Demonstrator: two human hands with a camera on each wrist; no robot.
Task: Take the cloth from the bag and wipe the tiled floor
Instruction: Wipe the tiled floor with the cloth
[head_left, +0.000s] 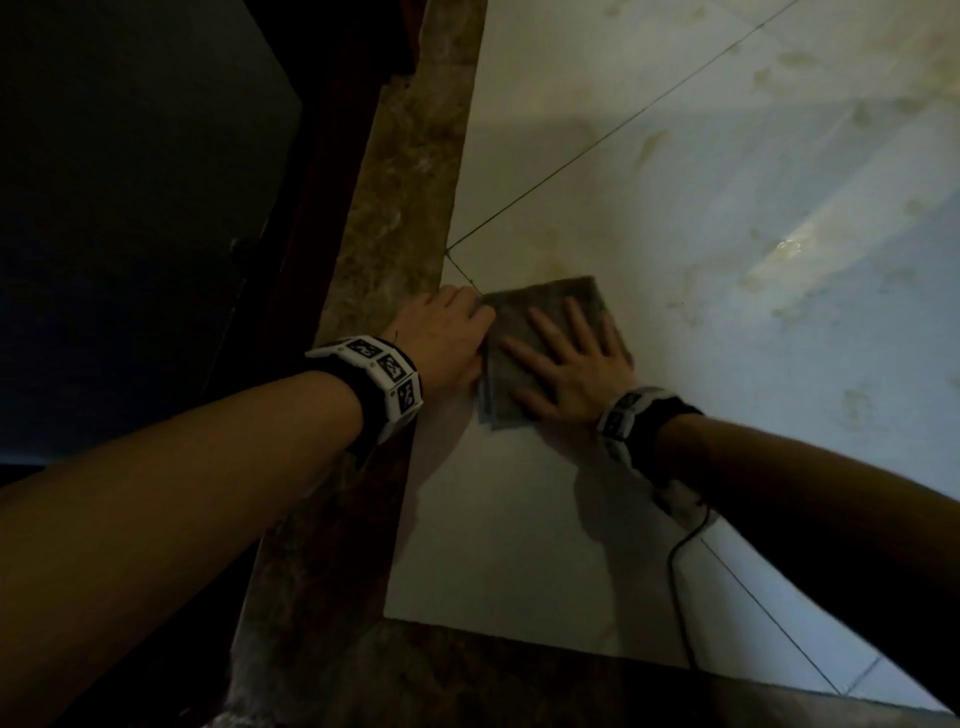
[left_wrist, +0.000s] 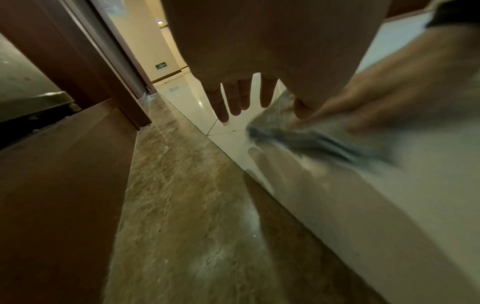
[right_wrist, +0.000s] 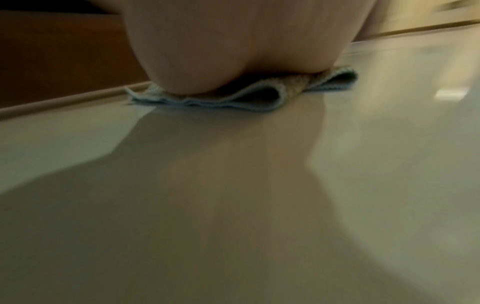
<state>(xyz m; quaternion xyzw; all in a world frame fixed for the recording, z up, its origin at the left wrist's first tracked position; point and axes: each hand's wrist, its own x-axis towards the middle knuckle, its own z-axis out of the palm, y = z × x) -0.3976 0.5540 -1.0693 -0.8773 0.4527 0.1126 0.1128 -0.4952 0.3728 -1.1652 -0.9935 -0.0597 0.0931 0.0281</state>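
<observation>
A folded grey-blue cloth lies flat on the white tiled floor, close to the brown marble strip. My right hand presses down on it with fingers spread and straight. In the right wrist view the heel of that hand sits on the cloth's layered edge. My left hand rests beside the cloth's left edge, fingers straight. In the left wrist view its fingers hang straight just above the tile and the thumb reaches the blurred cloth. The bag is not in view.
A brown marble threshold strip runs along the left of the tiles, with a dark wooden door frame beyond it. A thin black cable trails from my right wrist. Smudged tiles spread to the right.
</observation>
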